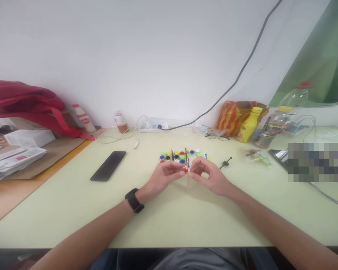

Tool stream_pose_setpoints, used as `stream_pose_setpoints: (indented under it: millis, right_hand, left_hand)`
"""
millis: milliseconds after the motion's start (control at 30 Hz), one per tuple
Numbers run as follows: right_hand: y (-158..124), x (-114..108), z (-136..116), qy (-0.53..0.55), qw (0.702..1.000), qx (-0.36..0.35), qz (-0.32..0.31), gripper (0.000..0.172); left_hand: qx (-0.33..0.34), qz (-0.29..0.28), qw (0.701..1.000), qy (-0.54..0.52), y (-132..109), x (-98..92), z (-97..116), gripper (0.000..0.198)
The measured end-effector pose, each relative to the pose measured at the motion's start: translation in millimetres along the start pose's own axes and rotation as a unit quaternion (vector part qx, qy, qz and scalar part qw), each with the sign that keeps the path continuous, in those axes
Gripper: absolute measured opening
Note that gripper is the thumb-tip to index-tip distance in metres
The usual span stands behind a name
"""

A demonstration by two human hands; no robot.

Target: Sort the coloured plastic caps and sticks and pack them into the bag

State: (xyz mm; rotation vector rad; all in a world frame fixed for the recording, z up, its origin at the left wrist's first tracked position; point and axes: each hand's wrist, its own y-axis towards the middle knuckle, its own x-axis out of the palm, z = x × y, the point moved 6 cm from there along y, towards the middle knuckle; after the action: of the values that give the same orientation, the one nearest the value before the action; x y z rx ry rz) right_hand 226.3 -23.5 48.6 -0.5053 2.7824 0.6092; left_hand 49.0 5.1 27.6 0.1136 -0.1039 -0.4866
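Note:
My left hand (pixel 166 176), with a black watch on the wrist, pinches a small red piece (pixel 186 170) with some yellow at its top. Close on its right, my right hand (pixel 210 177) has thumb and forefinger curled together beside that piece; what lies between those fingertips is too small to make out. Just beyond both hands lie several small coloured discs (pixel 177 153) in rows, partly hidden by my fingers. Thin coloured pieces (pixel 206 155) lie among them. To the right of my right hand is a black spinner arrow (pixel 225 163) on the table.
A black phone (pixel 108 166) lies left on the pale table (pixel 146 225). Along the wall stand a power strip (pixel 152 127), a striped bag (pixel 225 120), a yellow bottle (pixel 249 125) and a clear bottle (pixel 266 133). A small plastic bag (pixel 256 156) lies at right.

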Motion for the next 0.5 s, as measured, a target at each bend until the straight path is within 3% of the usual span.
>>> stream_pose_setpoints:
  millis: [333,500]
  right_hand:
    - [0.5,1.9,1.6,-0.015,1.000,0.005,-0.019,0.020]
    - [-1.7,4.8,4.4,-0.132,0.990,-0.003,-0.043,0.018]
  left_hand:
    - [-0.001,-0.030,1.000,-0.001,-1.2,5.3,-0.3,0.030]
    - [-0.006,-0.046,0.999,0.023,-1.3,5.0,-3.9,0.033]
